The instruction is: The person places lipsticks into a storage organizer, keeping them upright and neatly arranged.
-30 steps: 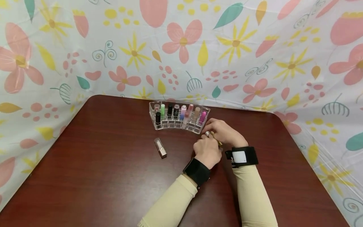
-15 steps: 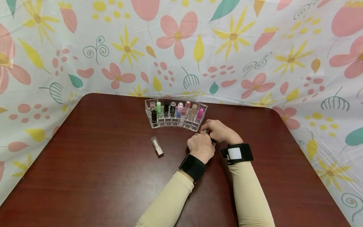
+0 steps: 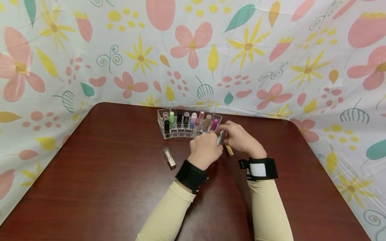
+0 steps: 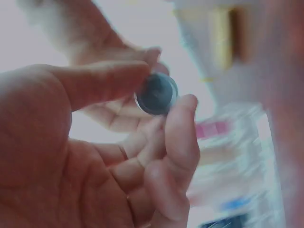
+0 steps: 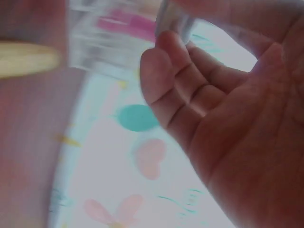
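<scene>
In the head view, both hands meet in front of the right end of a clear lipstick organizer [image 3: 178, 134]. Between them is a silver lipstick tube [image 3: 221, 137]. My left hand [image 3: 206, 150] pinches it between thumb and fingers; its round dark end [image 4: 157, 95] faces the left wrist camera. On the other side, my right hand [image 3: 241, 139] holds the same tube, its silver side [image 5: 172, 23] showing at the fingertips in the right wrist view. A gold lipstick tube [image 3: 229, 150] lies on the table below the right hand. Both wrist views are blurred.
Several lipsticks stand in the organizer, among them a green one [image 3: 172, 117] and a magenta one [image 3: 214, 125]. Another lipstick with a clear cap [image 3: 169, 158] lies on the brown table [image 3: 105, 174], left of the hands. A flowered cloth [image 3: 193, 77] hangs behind.
The silver tube has come up off the table between the hands. My left hand has shifted left and slightly up, and the gold tube now shows apart from the hands.
</scene>
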The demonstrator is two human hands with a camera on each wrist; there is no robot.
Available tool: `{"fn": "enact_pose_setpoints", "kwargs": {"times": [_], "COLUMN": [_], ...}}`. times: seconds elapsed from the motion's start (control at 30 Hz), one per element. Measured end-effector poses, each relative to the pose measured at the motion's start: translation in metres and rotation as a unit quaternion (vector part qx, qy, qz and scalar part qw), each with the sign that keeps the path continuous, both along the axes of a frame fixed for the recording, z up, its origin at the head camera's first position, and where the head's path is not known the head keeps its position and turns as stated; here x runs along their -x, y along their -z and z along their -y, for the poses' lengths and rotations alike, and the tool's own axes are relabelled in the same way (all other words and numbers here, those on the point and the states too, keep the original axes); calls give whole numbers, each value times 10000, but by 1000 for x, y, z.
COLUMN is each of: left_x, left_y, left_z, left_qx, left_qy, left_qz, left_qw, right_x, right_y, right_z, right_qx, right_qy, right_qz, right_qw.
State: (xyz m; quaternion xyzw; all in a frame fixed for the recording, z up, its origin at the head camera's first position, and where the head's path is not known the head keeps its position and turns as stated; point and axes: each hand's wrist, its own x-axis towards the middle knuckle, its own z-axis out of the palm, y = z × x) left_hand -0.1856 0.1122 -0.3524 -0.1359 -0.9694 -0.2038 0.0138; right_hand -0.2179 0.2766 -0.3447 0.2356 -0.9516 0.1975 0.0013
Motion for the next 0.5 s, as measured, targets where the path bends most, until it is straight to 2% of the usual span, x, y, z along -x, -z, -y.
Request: {"fn": "enact_pose_setpoints", "kwargs": {"times": [0.1,0.17,0.23,0.37,0.43,0.5], "left_x": [-5,-7,-9,-10,-9,-7], "left_y": [-24,-35,-43,-49,-49,-49], "left_z": [19,33,47,69,77,84], "left_qx": [-284,-418,-574,-947,-1157,-1378], "left_qy": [240,581,1042,1948,2207,2334], "left_qz": [-392,-678,-993,-1525,-1711,-1725], "left_qw": [9985,9951,9879,9643,9532,9470], "right_x": [-13,-20,-25,-33,-36,-38], "right_y": [-21,-31,-36,-39,-39,-39], "right_z": [3,6,9,14,16,19], "right_qx": [71,150,285,848,1243,1587], "right_qy": [100,75,-28,-330,-510,-705], "right_qz": [-45,-60,-27,343,760,1137], "right_qw": [9999,9998,9996,9953,9880,9782]}}
